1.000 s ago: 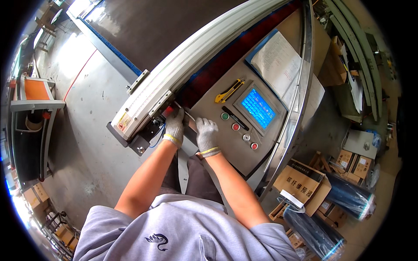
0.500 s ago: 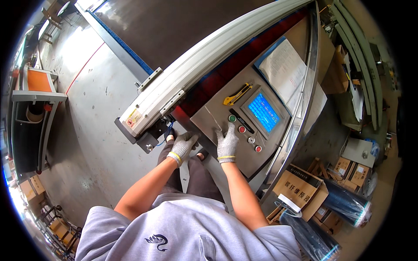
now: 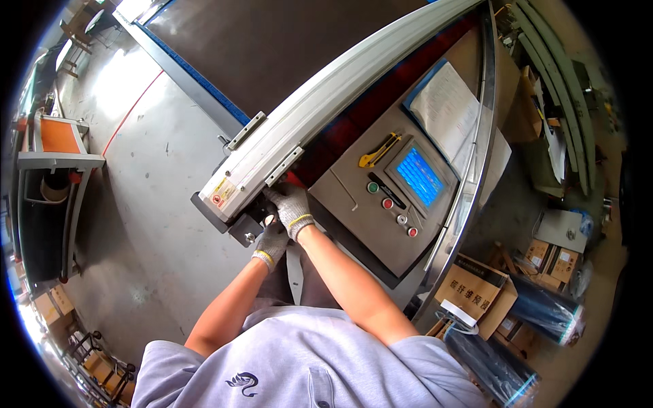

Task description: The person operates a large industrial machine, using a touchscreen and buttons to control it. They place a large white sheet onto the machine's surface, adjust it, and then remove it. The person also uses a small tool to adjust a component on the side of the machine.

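Grey floor [image 3: 146,197] lay left of the long white metal beam [image 3: 323,107], at whose near end the grey-gloved left hand [image 3: 272,242] and right hand [image 3: 290,207] worked, fingers' grip too hidden to tell, the job seemingly unfinished, a thin bent rod [image 3: 344,188] idle on the grey metal panel [image 3: 375,228] rightward.

A workshop: control panel [image 3: 371,234], long machine beam [image 3: 323,109], cartons [image 3: 469,289], apparently wrapped rolls [image 3: 544,309].

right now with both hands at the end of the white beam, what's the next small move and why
Probably ease the right hand slightly aside: it sits close to the left hand at the end of the white beam, and together they hide much of what they touch, so a clearer view might help.
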### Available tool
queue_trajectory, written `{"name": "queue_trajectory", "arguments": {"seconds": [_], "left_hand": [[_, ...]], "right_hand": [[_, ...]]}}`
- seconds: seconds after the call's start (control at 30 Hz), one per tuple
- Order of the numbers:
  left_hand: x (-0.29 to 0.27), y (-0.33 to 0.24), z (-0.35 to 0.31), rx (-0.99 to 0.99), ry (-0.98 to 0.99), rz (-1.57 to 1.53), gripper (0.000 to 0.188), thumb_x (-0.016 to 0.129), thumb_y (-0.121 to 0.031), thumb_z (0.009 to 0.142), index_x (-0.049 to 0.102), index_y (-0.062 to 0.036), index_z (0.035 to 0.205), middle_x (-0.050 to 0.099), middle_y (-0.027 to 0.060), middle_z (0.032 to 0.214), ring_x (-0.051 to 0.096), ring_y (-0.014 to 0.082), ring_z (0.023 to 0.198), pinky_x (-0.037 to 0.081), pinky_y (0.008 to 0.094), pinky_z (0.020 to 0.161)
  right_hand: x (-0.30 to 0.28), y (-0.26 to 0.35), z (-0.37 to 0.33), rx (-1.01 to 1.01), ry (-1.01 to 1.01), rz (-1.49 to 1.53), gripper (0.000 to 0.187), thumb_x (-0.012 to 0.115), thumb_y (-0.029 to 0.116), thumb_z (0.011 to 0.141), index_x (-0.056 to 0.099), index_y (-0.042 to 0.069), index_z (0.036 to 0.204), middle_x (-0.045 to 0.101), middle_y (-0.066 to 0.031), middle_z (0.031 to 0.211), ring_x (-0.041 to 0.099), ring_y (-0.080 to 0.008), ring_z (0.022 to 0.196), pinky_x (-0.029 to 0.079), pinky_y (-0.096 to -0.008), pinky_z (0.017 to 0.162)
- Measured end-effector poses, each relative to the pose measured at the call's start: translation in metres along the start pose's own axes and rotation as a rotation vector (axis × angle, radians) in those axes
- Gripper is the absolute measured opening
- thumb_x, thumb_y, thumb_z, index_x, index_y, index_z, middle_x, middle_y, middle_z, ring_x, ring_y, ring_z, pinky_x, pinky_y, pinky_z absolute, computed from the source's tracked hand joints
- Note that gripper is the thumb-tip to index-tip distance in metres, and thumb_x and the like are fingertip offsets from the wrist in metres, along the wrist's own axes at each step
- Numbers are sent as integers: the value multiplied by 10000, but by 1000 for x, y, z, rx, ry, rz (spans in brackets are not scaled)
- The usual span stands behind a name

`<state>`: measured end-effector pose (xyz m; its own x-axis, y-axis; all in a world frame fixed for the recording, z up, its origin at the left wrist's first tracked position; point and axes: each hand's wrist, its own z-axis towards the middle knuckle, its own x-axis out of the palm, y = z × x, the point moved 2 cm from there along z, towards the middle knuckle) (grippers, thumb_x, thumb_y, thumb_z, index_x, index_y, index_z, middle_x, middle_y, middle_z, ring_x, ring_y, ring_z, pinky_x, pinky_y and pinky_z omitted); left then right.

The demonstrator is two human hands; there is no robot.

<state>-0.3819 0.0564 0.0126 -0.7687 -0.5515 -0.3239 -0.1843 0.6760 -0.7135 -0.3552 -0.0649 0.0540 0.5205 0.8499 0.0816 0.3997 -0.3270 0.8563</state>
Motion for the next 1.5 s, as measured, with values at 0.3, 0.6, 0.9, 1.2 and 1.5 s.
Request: {"name": "queue_trajectory", "arguments": {"seconds": [0.3,0.6,0.9,1.2,1.5], "left_hand": [[28,159,53,86,68,49,549,492,-330,979,392,-70,1452,424,168,1486,393,284,1379,321,369,1133],[17,123,36,97,139,-462,412,345,-297,1052,418,-87,1400,465,125,1433,435,253,1323,366,394,1085],[-2,16,-14,-165,135,-500,265,568,-238,987,669,-4,1061,662,37,806,602,106,661,487,254,608],[12,-30,-22,-144,165,-404,291,570,-236,982,664,11,1103,644,40,812,590,109,666,490,234,613],[9,-31,-28,-157,224,-446,301,583,-282,974,648,-33,1131,659,10,931,571,82,750,482,246,708]], "right_hand": [[43,-14,-10,128,-149,-50,222,715,191,762,729,37,921,736,-97,841,690,-227,771,529,-373,724],[17,-24,-28,335,210,-100,203,679,222,766,700,27,820,675,-88,746,627,-178,655,497,-324,601],[-133,-4,-92,19,183,-116,182,648,163,912,698,-11,897,657,-37,751,576,-98,703,474,-294,652],[-213,-48,-80,195,-158,-824,292,655,345,806,733,91,927,688,-199,924,662,-391,888,527,-460,762],[-167,6,-38,-407,-361,-544,310,716,224,781,543,-24,712,561,-231,686,559,-398,652,435,-447,592]]}}
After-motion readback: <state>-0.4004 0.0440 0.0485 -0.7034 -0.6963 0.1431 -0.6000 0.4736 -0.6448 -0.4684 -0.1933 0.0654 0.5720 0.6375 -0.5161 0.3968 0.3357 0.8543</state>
